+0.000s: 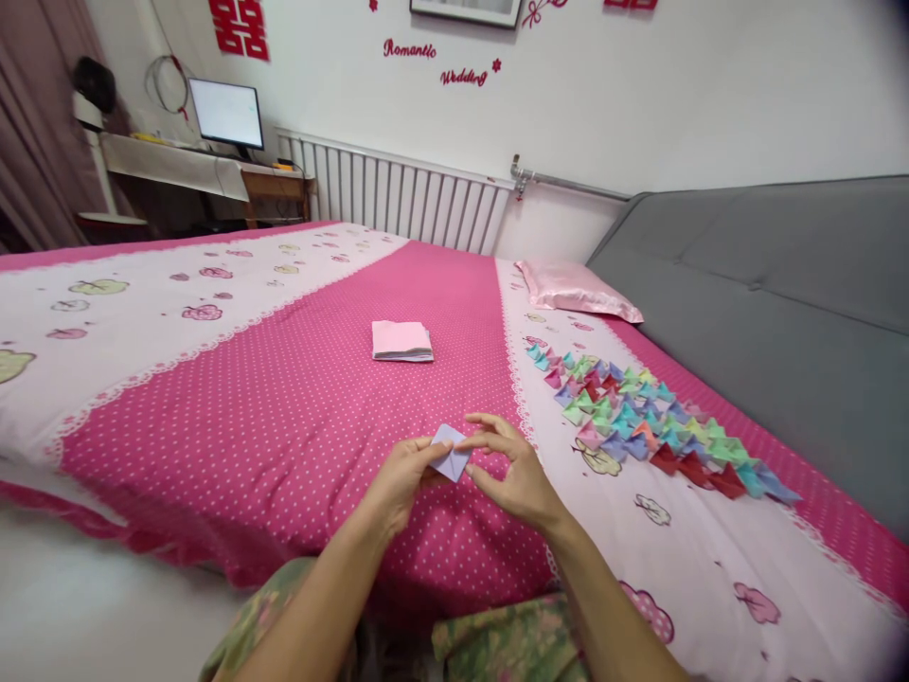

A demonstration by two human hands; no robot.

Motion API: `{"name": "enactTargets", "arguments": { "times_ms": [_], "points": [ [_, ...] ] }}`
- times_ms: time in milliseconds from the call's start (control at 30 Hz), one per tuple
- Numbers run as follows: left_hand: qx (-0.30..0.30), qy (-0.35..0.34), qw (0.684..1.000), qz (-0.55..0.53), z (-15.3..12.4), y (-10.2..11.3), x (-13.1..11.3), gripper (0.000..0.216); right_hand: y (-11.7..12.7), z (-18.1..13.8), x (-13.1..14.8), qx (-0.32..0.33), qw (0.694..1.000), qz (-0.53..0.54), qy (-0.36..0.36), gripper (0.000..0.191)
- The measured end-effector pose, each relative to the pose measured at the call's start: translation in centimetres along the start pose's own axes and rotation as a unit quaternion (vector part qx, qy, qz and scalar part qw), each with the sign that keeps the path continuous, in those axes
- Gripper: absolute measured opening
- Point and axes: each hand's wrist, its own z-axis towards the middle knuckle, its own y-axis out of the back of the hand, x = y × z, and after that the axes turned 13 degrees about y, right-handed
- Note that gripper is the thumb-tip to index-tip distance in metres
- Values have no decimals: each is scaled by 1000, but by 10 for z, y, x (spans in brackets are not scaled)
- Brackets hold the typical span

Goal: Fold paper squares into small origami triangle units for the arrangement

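Note:
A small folded piece of pale lilac paper point(450, 453) is held just above the pink dotted bedsheet point(298, 417). My left hand point(401, 481) pinches its left edge with fingers closed. My right hand point(512, 470) pinches its right side, fingertips pressed on the paper. A stack of square paper with a pink top sheet point(401, 341) lies farther up the bed, well beyond both hands.
Several folded paper shapes in red, green, blue and pink point(639, 417) lie in rows on the white strip to the right. A pink pillow point(579, 289) and grey headboard point(781, 303) sit beyond. A radiator point(398, 194) and a desk with a monitor point(225, 114) stand by the far wall.

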Motion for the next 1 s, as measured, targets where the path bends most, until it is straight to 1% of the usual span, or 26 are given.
{"name": "enactTargets", "arguments": {
  "times_ms": [200, 467, 600, 733, 1000],
  "points": [
    [-3, 12, 1000, 2, 1, 0, 0, 20, 0, 0, 1, 10, 1000, -15, 3, 26],
    [6, 6, 1000, 6, 3, 2, 4, 20, 1, 1, 3, 19, 998, -35, 44, 28],
    [0, 14, 1000, -19, 1, 0, 2, 18, 1, 1, 3, 19, 998, -39, 38, 26],
    [-5, 38, 998, -46, -2, -2, -2, 17, 1, 1, 3, 2, 999, -35, 28, 25],
    [66, 1, 998, -3, -1, 1, 0, 21, 0, 1, 0, -19, 1000, 1, -7, 17]
  ]
}}
